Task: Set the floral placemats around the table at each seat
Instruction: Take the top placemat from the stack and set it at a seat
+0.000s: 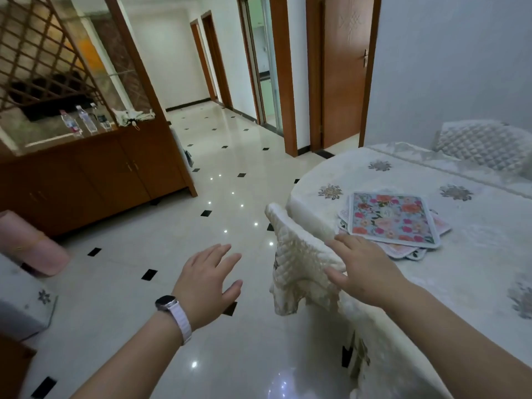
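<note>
Placemats [393, 218] are lying stacked askew on the table [475, 269] at two o'clock while my right hand [365, 272], spread and gripping nothing, is resting on the chair back [302, 254], left hand [207, 279] hovering empty, so I am judging a careless grab risks fanning the pile off the near edge.

A counter [475, 272] draped in a pale embroidered cloth [388, 180] carried a loose stack of floral placemats [393, 218] near its rounded end, the top mat lying flat and slightly askew over those beneath. A quilted chair cover [302, 254] stood against the counter's edge, on a glossy tiled floor [230, 197].
</note>
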Tool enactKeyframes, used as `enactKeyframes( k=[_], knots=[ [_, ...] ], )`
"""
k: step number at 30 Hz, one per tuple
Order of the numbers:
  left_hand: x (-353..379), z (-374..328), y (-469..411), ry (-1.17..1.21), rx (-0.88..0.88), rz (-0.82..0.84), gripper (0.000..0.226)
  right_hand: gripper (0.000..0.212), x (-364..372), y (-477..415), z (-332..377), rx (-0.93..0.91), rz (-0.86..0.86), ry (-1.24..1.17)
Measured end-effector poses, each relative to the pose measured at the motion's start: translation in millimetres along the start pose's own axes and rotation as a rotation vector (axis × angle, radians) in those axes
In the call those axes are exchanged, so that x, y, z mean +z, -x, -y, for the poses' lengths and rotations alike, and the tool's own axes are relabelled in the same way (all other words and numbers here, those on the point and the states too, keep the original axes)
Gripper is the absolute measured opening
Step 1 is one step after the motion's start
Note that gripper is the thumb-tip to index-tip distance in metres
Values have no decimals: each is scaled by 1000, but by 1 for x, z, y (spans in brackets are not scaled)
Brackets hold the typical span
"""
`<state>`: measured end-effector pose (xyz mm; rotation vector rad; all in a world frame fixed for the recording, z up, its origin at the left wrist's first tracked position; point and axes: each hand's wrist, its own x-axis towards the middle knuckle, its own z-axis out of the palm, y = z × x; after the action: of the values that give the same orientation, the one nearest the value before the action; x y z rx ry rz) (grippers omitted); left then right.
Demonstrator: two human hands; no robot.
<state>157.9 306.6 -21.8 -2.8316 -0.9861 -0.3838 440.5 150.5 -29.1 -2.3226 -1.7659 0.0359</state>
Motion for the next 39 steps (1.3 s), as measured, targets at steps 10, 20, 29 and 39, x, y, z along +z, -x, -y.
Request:
enactKeyframes(
  k=[10, 20, 29, 39],
  knots=[
    [31, 13, -105, -36, 43, 36, 53, 59, 9, -90, -54, 30, 17, -13],
    [112, 81, -222, 113, 125, 50, 57, 58, 40, -186, -67, 145, 75, 59],
    [172, 156, -363, 279, 339, 108, 58, 57, 60, -269, -48, 440, 71, 78],
    [218, 125, -454, 393, 624, 212, 63, 53, 71, -255, -49, 768, 59, 88]
  ],
)
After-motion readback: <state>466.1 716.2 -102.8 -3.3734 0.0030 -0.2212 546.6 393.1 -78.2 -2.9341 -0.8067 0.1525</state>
